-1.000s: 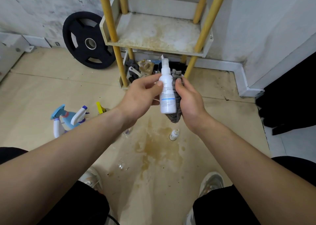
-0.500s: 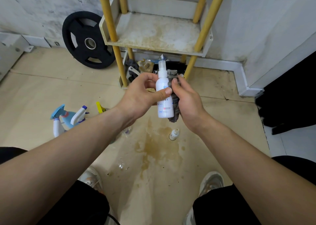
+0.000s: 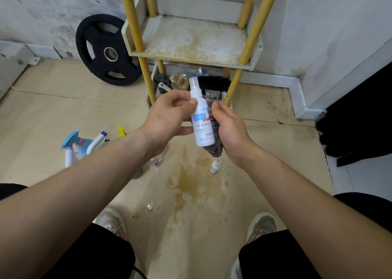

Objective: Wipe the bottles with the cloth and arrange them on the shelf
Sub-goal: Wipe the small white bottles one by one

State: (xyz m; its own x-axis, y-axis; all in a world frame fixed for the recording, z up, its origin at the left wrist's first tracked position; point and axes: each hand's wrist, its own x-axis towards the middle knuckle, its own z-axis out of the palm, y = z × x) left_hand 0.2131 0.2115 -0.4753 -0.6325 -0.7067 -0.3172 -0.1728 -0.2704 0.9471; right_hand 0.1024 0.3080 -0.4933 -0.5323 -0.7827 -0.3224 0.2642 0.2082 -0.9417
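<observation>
Hanging behind the bottle (image 3: 201, 128) pinched by the left hand (image 3: 167, 119), the cloth (image 3: 213, 149) is half hidden and gripped by the right hand (image 3: 231, 128).

The stained shelf board (image 3: 191, 41) offers open room, reachable from the front between the yellow posts (image 3: 254, 30) (one at each corner); clutter (image 3: 212, 83) crowds the space beneath.
</observation>
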